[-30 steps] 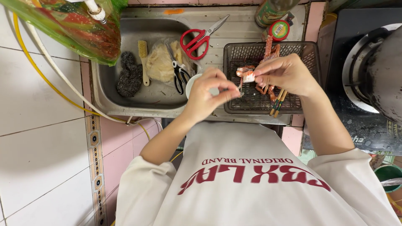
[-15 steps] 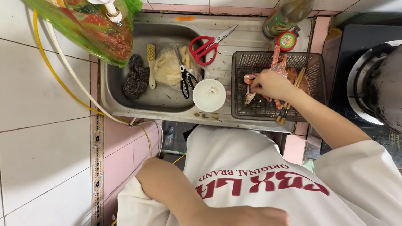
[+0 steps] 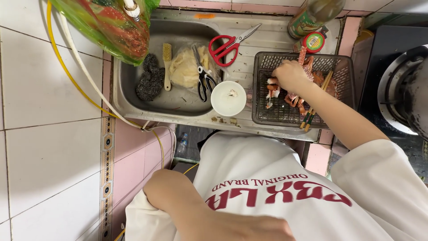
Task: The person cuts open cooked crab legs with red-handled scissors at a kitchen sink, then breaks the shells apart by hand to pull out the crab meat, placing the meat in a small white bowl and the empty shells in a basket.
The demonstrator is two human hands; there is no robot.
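Note:
My right hand reaches into a dark mesh basket on the sink's drainboard. Its fingers curl down onto an orange and white crab piece among several such pieces. A pair of chopsticks lies slanted in the basket beside my forearm. A small white bowl with a scrap in it stands just left of the basket. My left arm is bent low against my white shirt, and its hand is out of the frame.
The steel sink holds a dark scouring pad, a brush, a plastic bag of pale stuff and black scissors. Red scissors lie on the drainboard. A green bag, a bottle and a stove are around.
Both hands held a crab piece over the basket a second ago. My left hand has dropped away down to my side, and my right hand has gone down into the basket.

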